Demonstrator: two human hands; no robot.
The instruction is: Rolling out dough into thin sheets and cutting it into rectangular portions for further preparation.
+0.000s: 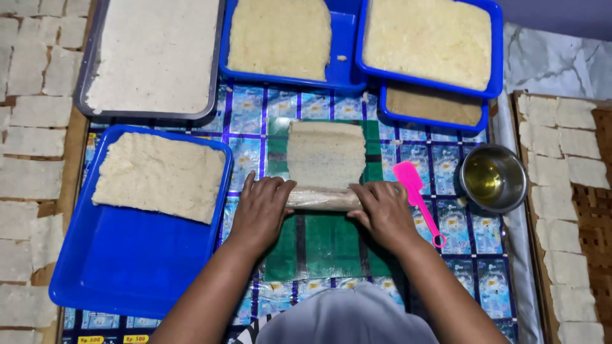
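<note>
On the green mat (322,245), left hand (260,209) and right hand (384,210) clasp a rolling pin (322,199) (over flat dough (326,154)).

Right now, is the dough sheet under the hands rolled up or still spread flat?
Partly rolled. The near end of the dough sheet is a roll under the left hand and right hand; the far part lies flat.

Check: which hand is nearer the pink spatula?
Right. The right hand rests on the roller right beside the pink spatula; the left hand is at the roller's far end.
</note>
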